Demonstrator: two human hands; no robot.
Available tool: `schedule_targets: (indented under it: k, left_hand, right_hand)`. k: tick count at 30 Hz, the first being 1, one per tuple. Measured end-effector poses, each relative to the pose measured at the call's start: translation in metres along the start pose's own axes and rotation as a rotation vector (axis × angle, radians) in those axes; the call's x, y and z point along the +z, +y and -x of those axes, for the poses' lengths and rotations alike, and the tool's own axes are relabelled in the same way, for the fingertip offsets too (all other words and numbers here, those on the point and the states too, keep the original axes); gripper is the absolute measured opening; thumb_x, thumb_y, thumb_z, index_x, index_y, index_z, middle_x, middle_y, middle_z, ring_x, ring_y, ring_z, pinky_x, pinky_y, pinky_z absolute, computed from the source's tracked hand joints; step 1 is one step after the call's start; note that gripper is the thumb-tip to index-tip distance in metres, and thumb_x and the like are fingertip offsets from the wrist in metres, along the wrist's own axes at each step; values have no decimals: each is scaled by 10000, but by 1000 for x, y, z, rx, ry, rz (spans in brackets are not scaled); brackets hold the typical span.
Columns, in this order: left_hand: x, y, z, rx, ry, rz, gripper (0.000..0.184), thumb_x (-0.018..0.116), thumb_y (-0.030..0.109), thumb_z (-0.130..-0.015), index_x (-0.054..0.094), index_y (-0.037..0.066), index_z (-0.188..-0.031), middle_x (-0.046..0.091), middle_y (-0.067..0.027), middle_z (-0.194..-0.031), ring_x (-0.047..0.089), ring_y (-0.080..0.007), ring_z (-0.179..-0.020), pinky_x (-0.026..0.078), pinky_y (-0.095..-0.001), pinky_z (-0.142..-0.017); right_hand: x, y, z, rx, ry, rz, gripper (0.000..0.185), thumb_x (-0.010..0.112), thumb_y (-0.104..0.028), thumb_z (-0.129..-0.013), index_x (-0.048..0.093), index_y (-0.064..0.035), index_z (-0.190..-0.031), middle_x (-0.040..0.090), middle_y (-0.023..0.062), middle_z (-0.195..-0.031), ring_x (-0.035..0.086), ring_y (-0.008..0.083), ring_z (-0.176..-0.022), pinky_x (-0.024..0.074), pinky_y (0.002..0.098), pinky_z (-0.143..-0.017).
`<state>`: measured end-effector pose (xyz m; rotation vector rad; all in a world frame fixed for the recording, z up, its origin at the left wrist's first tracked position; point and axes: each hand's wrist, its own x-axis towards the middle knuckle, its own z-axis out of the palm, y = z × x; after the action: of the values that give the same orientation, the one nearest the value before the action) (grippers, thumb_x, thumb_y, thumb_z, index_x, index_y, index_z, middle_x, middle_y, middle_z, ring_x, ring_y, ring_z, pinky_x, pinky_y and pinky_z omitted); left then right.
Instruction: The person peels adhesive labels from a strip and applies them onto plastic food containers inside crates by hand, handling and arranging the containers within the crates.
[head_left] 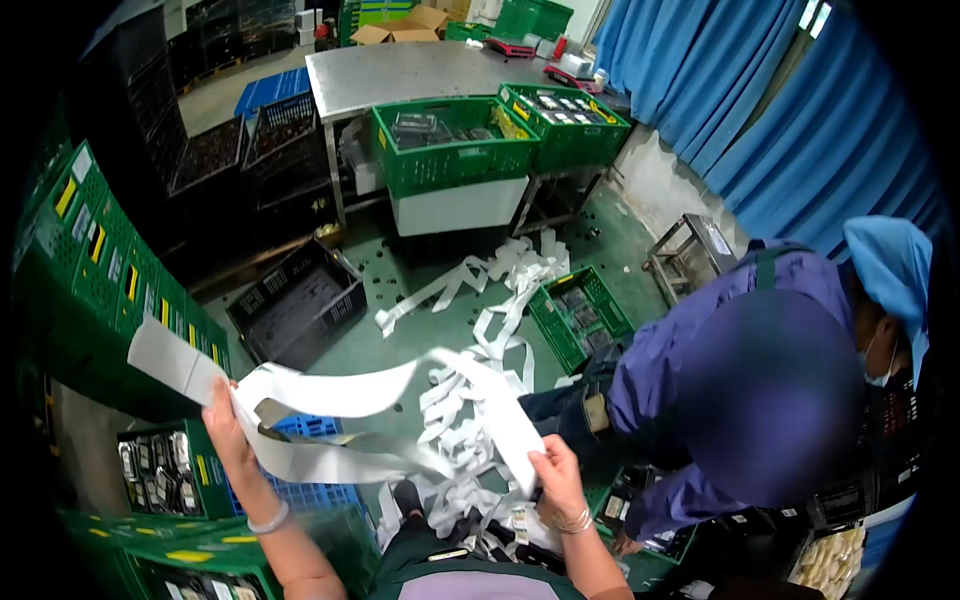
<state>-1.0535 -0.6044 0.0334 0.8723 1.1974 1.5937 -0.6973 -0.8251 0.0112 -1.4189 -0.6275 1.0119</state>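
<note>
A long white paper strip [330, 393] loops in the air between my two hands. My left hand [229, 425] is closed on it at the left, with a short end sticking out past the fingers. At the right, my right hand [558, 476] pinches another stretch of the same strip, which looks like label backing. Below the hands, a tangled heap of white strips [460, 415] lies on the floor and trails toward the metal table. Whether the held strip joins the heap cannot be made out.
A co-worker in a purple jacket [650, 380] bends over crates at my right. Stacked green crates [110, 270] stand at left. A black crate [300, 305] and a green crate [580, 318] sit on the floor. A metal table [420, 75] holds more crates ahead.
</note>
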Motion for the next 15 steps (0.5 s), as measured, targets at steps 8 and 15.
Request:
schedule_targets:
  k: [8,15]
  left_hand:
    - [68,59,-46,144,-105,-234,279,494,258,-901,512,18,-760,503,-8,-680,447,-69,-609,362,-226,-550]
    - [124,35,-86,198,-155,-163,288,509,269,-895,497,12,-767,482,-1,-697,427,-65,-631,352,-218,-564]
  right_hand:
    - [-29,-43,-41,-208,214,-79,124,556,-97,-847,507,-35,-750,522,-35,-675,448,18,-593,370,173,-552]
    - [-23,-47,-133,-254,261,-176,137,552,-90,-852,512,-34,-733,480,-61,-651,395,-1,-569,315,162,-517]
